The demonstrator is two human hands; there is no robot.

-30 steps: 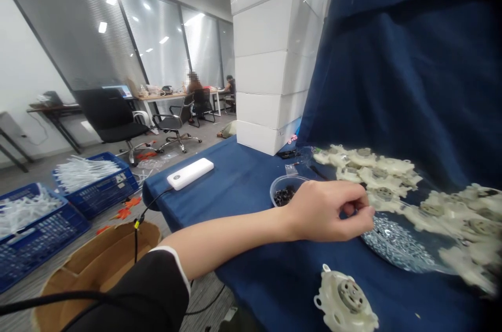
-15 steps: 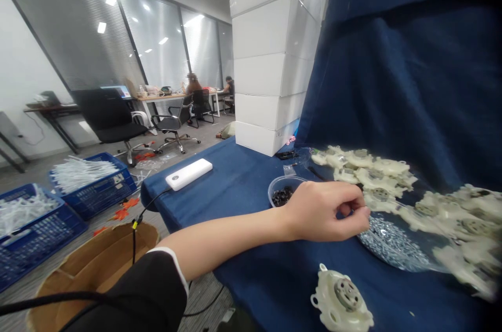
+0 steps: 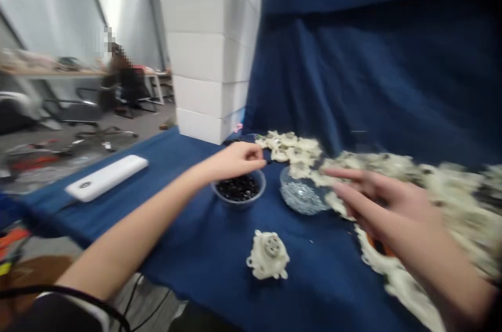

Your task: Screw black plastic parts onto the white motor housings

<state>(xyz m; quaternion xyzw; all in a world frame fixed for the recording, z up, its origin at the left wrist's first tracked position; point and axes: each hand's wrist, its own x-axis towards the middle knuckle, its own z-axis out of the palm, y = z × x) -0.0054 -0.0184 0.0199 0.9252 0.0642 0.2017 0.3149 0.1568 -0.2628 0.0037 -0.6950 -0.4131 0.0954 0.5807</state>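
Note:
My left hand (image 3: 239, 158) hovers over a small clear cup of black bits (image 3: 239, 189), fingers pinched together; whether anything is between them I cannot make out. My right hand (image 3: 376, 196) reaches in from the right, blurred, fingers stretched out and apart, above a heap of cream plastic parts (image 3: 427, 185). A clear dish of small silver screws (image 3: 301, 197) sits between the two hands. One single cream plastic part with a grey metal centre (image 3: 269, 256) lies alone on the blue cloth (image 3: 188, 227) near the table's front.
A white power bank (image 3: 105, 177) lies at the table's left. A stack of white boxes (image 3: 207, 49) stands behind, next to a hanging blue cloth backdrop (image 3: 372, 60). A seated person (image 3: 121, 78) and desks are far off at the left.
The view swung right and closer. My left hand moved from the screw dish to above the cup of black bits. My right hand came into view, reaching left over the cream parts.

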